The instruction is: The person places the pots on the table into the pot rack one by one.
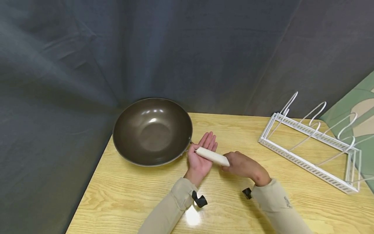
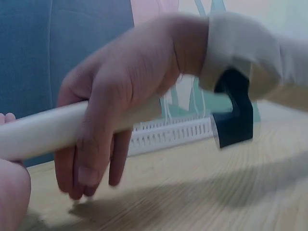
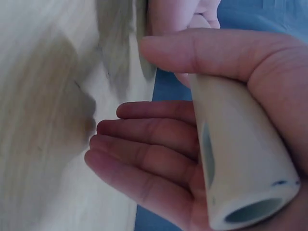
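A wok (image 1: 152, 133) with a dark brown inside is at the left of the table in the head view, its cream handle (image 1: 213, 156) pointing right and toward me. My left hand (image 1: 201, 159) is palm up under the front part of the handle, fingers straight, its thumb near the wok end. Over the rear part drapes my right hand (image 1: 243, 165). The right wrist view shows that right hand (image 3: 154, 159) with its fingers stretched out on one side of the handle (image 3: 240, 149) and the thumb laid across it. The handle's hollow end faces that camera.
A white wire rack (image 1: 309, 152) with upright loops stands at the right on the wood-grain table (image 1: 122, 198). Dark cloth (image 1: 204, 58) hangs behind and along the left side of the table. A green patterned surface (image 1: 356, 107) shows at the far right.
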`<action>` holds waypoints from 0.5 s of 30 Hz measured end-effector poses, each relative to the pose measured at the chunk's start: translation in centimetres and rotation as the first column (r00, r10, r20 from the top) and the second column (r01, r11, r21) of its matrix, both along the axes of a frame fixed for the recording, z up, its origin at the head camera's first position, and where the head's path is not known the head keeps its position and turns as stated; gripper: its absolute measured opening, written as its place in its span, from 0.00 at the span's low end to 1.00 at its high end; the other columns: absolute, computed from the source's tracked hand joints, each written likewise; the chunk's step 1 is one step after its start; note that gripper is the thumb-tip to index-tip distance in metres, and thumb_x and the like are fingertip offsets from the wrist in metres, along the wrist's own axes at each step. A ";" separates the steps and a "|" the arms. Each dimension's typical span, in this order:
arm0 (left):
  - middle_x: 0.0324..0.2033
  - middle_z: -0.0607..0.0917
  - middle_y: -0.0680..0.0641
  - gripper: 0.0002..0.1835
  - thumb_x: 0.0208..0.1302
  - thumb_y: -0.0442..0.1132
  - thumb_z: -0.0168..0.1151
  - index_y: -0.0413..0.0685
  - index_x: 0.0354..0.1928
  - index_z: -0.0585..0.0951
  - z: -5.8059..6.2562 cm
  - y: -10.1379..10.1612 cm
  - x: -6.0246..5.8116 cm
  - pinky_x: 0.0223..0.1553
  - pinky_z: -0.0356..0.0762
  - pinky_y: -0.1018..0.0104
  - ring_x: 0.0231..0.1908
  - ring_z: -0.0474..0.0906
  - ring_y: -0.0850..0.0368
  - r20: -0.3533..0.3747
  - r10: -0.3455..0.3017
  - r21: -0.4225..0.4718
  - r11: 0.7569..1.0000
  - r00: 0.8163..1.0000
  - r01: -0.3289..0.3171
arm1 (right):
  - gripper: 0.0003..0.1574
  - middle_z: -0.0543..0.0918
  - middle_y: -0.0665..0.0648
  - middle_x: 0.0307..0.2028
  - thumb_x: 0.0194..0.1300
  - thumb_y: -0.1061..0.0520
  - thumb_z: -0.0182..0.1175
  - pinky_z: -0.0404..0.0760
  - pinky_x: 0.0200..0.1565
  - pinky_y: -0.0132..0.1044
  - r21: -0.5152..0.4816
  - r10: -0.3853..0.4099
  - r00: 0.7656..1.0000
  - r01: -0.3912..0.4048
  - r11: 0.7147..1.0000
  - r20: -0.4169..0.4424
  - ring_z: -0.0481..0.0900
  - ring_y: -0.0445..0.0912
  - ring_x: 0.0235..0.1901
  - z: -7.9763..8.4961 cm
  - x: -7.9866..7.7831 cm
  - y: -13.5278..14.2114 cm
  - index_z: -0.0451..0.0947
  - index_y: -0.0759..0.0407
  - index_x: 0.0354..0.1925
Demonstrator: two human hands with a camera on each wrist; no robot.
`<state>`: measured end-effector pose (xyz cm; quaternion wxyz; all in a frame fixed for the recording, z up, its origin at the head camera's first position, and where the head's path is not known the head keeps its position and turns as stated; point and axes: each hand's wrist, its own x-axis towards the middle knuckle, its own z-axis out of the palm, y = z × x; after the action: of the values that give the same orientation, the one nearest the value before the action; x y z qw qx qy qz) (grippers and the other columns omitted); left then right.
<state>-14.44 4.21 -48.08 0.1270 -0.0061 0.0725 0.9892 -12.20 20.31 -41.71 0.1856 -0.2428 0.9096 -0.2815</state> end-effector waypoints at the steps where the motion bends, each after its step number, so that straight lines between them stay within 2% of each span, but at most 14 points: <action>1: 0.66 0.63 0.40 0.34 0.59 0.37 0.28 0.36 0.70 0.53 0.1 0.0 0.1 0.63 0.58 0.56 0.63 0.63 0.47 0.019 0.004 -0.011 1.000 1.000 -0.004 | 0.04 0.73 0.46 0.19 0.54 0.61 0.62 0.71 0.23 0.34 -0.018 0.005 1.000 -0.005 1.000 0.007 0.68 0.39 0.18 -0.1 0.1 0.0 0.76 0.58 0.31; 8: 0.63 0.69 0.44 0.32 0.58 0.39 0.38 0.39 0.67 0.61 0.2 0.0 0.3 0.57 0.65 0.59 0.60 0.68 0.50 0.155 0.020 -0.096 0.995 0.988 -0.005 | 0.11 0.76 0.47 0.23 0.56 0.56 0.66 0.73 0.26 0.37 -0.098 -0.039 0.996 0.047 0.994 0.082 0.72 0.41 0.22 -0.6 1.3 -0.4 0.78 0.61 0.35; 15: 0.57 0.76 0.47 0.24 0.58 0.43 0.49 0.45 0.57 0.72 -0.1 -0.1 0.5 0.46 0.72 0.63 0.56 0.73 0.53 0.263 0.026 -0.149 0.989 0.965 0.014 | 0.11 0.75 0.47 0.21 0.56 0.55 0.66 0.72 0.25 0.36 -0.115 -0.082 0.994 0.090 0.989 0.076 0.71 0.41 0.21 -0.9 2.6 -1.1 0.78 0.60 0.35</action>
<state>-13.91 4.07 -48.14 0.1314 -0.1476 0.1290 0.9718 -9.59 19.17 -42.65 0.1908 -0.2039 0.8937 -0.3511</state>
